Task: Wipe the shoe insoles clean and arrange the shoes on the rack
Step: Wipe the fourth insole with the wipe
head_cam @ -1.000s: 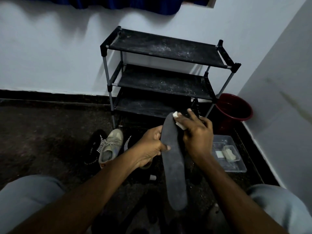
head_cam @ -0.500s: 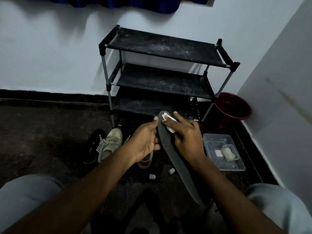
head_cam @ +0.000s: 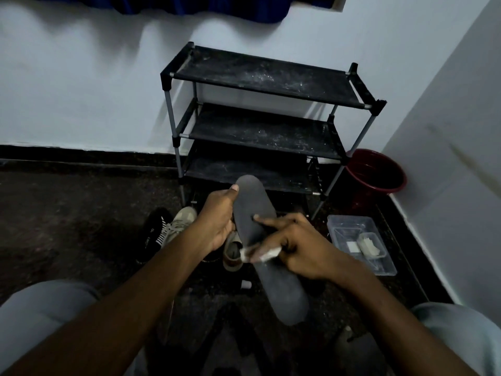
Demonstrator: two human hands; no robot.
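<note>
A long dark grey insole [head_cam: 253, 210] is held upright in front of me, toe end up. My left hand [head_cam: 218, 218] grips its left edge near the top, thumb on the rim. My right hand [head_cam: 295, 246] pinches a white wipe [head_cam: 260, 253] against the insole's middle, forefinger stretched out on the surface. Behind the hands, a beige sneaker [head_cam: 179, 222] and a black striped shoe [head_cam: 153, 234] lie on the dark floor. Another shoe [head_cam: 233, 252] shows partly under the insole. The black three-shelf rack [head_cam: 260, 80] stands against the white wall with nothing on its shelves.
A dark red bucket [head_cam: 375, 176] sits in the corner right of the rack. A clear plastic tray [head_cam: 357, 244] holding white pads lies on the floor at my right. A small white cap [head_cam: 246, 284] lies between my knees. The right wall is close.
My right hand has slid the wipe down from the insole's top end to its middle. The insole has swung more upright and my left hand's grip moved up near the toe.
</note>
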